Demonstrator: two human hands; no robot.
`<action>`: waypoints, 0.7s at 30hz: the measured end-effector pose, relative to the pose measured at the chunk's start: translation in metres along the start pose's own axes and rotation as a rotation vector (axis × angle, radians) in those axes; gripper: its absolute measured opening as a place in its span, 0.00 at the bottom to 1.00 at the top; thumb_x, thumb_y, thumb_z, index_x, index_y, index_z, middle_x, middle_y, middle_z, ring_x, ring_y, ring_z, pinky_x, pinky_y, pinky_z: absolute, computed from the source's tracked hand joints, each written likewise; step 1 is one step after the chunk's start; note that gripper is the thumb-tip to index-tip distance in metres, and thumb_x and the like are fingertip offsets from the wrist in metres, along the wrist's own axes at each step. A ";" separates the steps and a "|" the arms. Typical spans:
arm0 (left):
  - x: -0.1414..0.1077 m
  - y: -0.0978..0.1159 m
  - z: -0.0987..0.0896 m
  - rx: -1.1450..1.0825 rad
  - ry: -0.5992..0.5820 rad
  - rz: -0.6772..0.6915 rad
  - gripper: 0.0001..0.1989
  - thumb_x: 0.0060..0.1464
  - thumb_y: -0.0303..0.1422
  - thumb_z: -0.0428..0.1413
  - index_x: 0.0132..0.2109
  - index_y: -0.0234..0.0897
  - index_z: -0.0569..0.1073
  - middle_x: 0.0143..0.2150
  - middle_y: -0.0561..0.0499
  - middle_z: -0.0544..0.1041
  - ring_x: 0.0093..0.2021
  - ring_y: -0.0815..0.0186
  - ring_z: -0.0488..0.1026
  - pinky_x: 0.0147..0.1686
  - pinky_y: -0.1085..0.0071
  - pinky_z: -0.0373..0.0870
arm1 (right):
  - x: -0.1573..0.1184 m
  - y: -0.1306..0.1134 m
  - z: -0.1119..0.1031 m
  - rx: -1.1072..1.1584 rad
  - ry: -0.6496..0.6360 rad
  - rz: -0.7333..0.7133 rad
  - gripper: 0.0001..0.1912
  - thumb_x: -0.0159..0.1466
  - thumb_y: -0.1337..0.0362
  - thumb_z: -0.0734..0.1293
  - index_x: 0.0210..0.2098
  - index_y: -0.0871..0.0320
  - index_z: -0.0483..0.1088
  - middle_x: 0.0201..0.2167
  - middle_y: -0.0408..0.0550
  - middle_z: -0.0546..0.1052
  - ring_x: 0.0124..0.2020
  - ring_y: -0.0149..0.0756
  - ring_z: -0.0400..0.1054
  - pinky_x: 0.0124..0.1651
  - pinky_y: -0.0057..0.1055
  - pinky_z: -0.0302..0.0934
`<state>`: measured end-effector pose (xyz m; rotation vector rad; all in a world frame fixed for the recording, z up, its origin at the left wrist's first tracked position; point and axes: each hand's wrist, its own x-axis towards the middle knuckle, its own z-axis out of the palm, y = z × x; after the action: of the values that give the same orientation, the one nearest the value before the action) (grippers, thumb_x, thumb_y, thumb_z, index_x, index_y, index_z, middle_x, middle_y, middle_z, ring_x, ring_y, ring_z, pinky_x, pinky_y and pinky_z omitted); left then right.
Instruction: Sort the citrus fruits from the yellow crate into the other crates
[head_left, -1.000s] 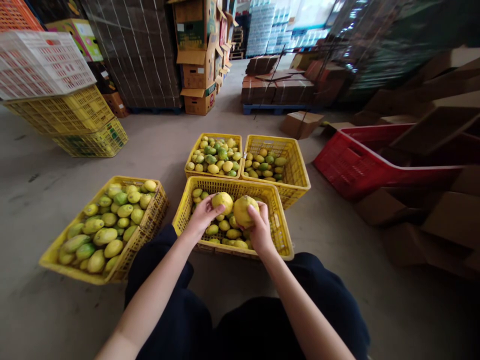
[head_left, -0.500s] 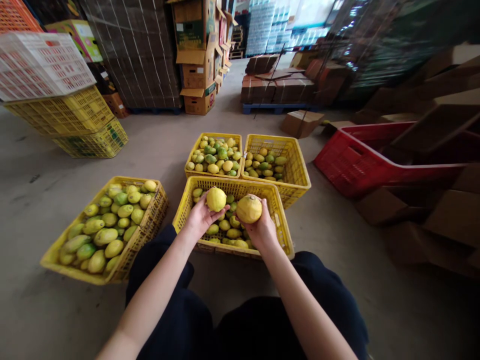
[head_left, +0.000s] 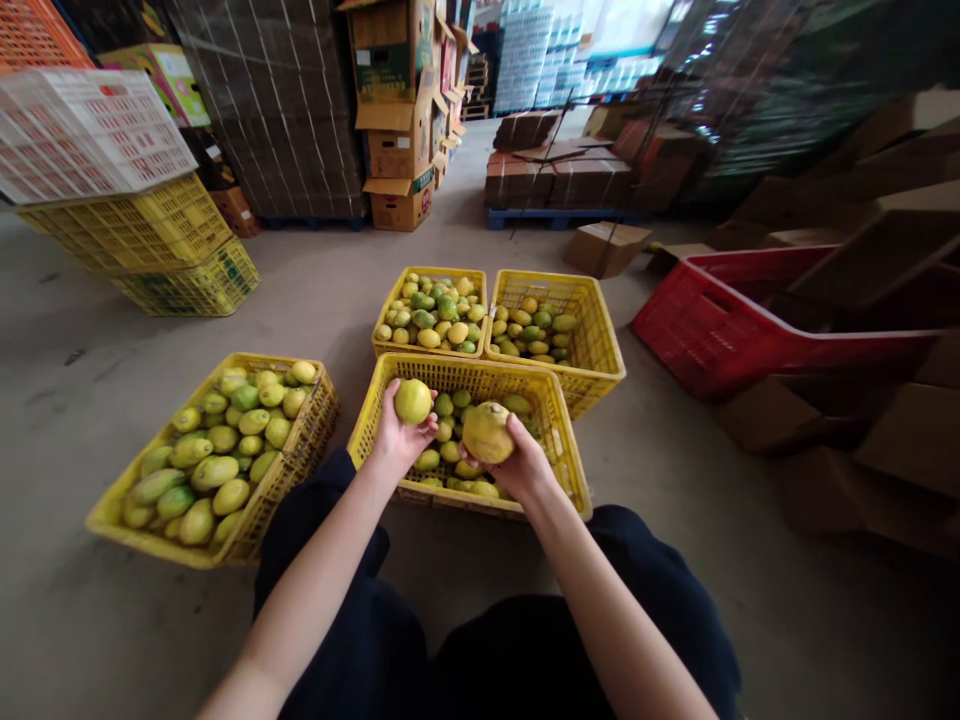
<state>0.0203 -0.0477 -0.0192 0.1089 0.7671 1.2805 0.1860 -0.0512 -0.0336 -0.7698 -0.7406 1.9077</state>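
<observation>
In my left hand (head_left: 400, 436) is a round yellow lemon (head_left: 413, 401), held with the fingers curled under it. My right hand (head_left: 525, 462) grips a bigger, duller yellow lemon (head_left: 487, 433) with brownish marks and its knobbly end up. Both hands are above the near yellow crate (head_left: 566, 440), which has more yellow and greenish lemons (head_left: 466, 467) inside. Behind it stand a fuller crate of lemons (head_left: 429, 355) on the left and a partly filled one (head_left: 592, 340) on the right. A heaped lemon crate (head_left: 281, 480) sits to my left.
A red crate (head_left: 682, 320) with cardboard stands at the right, among loose cardboard boxes (head_left: 795, 410). Stacked yellow crates (head_left: 142, 225) and a white one (head_left: 90, 130) are at the left. Farther back are a wrapped pallet (head_left: 277, 110) and flattened cartons on a blue pallet (head_left: 540, 218).
My left hand has shifted slightly left with its lemon. The lemon in my right hand has turned and moved a little left and down.
</observation>
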 end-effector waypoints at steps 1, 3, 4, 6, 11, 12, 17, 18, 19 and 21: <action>0.000 0.000 0.001 0.005 -0.016 -0.014 0.25 0.56 0.50 0.50 0.38 0.29 0.73 0.24 0.50 0.71 0.20 0.73 0.66 0.19 0.78 0.65 | 0.001 -0.001 0.000 0.017 0.012 0.024 0.23 0.50 0.43 0.70 0.32 0.56 0.70 0.23 0.47 0.76 0.25 0.41 0.73 0.19 0.29 0.60; -0.001 -0.001 0.002 0.023 -0.035 -0.027 0.23 0.56 0.49 0.51 0.38 0.29 0.73 0.23 0.50 0.71 0.20 0.73 0.66 0.19 0.78 0.65 | 0.003 -0.003 0.000 0.067 0.061 0.081 0.25 0.55 0.39 0.64 0.30 0.57 0.71 0.22 0.49 0.77 0.27 0.42 0.74 0.19 0.28 0.61; -0.001 -0.001 0.002 0.037 -0.040 -0.025 0.22 0.57 0.47 0.51 0.38 0.30 0.73 0.24 0.49 0.72 0.21 0.72 0.68 0.20 0.77 0.66 | 0.004 -0.004 0.000 0.091 0.089 0.114 0.27 0.58 0.39 0.61 0.29 0.57 0.71 0.22 0.50 0.77 0.27 0.42 0.74 0.20 0.29 0.62; -0.002 -0.003 0.003 0.079 -0.041 -0.014 0.18 0.58 0.44 0.51 0.39 0.30 0.73 0.28 0.46 0.75 0.23 0.69 0.71 0.22 0.76 0.69 | 0.007 -0.005 -0.001 0.123 0.139 0.191 0.28 0.62 0.40 0.55 0.28 0.58 0.71 0.21 0.51 0.77 0.25 0.40 0.74 0.21 0.29 0.63; -0.003 -0.006 0.001 0.172 -0.085 -0.057 0.16 0.61 0.37 0.47 0.41 0.30 0.74 0.33 0.44 0.78 0.23 0.68 0.73 0.18 0.76 0.67 | 0.013 -0.001 -0.010 0.108 0.315 0.287 0.23 0.65 0.46 0.55 0.34 0.57 0.70 0.25 0.51 0.79 0.25 0.42 0.75 0.18 0.31 0.62; -0.003 -0.006 0.000 0.170 -0.102 -0.081 0.17 0.60 0.38 0.47 0.41 0.30 0.74 0.34 0.43 0.78 0.23 0.68 0.73 0.17 0.77 0.65 | 0.013 0.000 -0.012 0.099 0.332 0.286 0.22 0.65 0.46 0.55 0.35 0.57 0.70 0.25 0.51 0.79 0.25 0.43 0.75 0.19 0.32 0.64; -0.007 -0.002 0.001 0.144 -0.070 -0.111 0.21 0.58 0.45 0.51 0.41 0.29 0.75 0.31 0.42 0.77 0.21 0.69 0.72 0.14 0.79 0.62 | 0.011 -0.003 -0.014 0.069 0.242 0.246 0.18 0.63 0.50 0.59 0.35 0.58 0.71 0.24 0.52 0.79 0.26 0.43 0.75 0.23 0.36 0.69; -0.008 -0.002 0.002 0.144 -0.049 -0.101 0.20 0.58 0.44 0.51 0.40 0.29 0.75 0.30 0.43 0.77 0.21 0.69 0.71 0.14 0.79 0.61 | 0.010 -0.005 -0.013 0.061 0.221 0.226 0.17 0.62 0.52 0.60 0.35 0.58 0.72 0.24 0.52 0.79 0.25 0.42 0.75 0.23 0.34 0.69; -0.009 -0.001 0.003 0.147 -0.032 -0.095 0.19 0.58 0.43 0.51 0.38 0.29 0.74 0.29 0.44 0.77 0.20 0.70 0.71 0.13 0.79 0.61 | 0.008 -0.007 -0.011 0.054 0.204 0.207 0.15 0.61 0.53 0.62 0.35 0.59 0.72 0.24 0.52 0.79 0.24 0.41 0.74 0.23 0.33 0.69; -0.009 0.000 0.005 0.154 -0.020 -0.097 0.19 0.59 0.43 0.49 0.35 0.29 0.73 0.26 0.45 0.75 0.18 0.69 0.70 0.13 0.78 0.61 | 0.006 -0.009 -0.007 0.049 0.185 0.183 0.14 0.60 0.55 0.64 0.34 0.59 0.73 0.24 0.51 0.79 0.21 0.38 0.73 0.21 0.30 0.68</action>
<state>0.0227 -0.0546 -0.0115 0.2057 0.8436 1.1264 0.1935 -0.0407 -0.0321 -0.9967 -0.5213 1.9762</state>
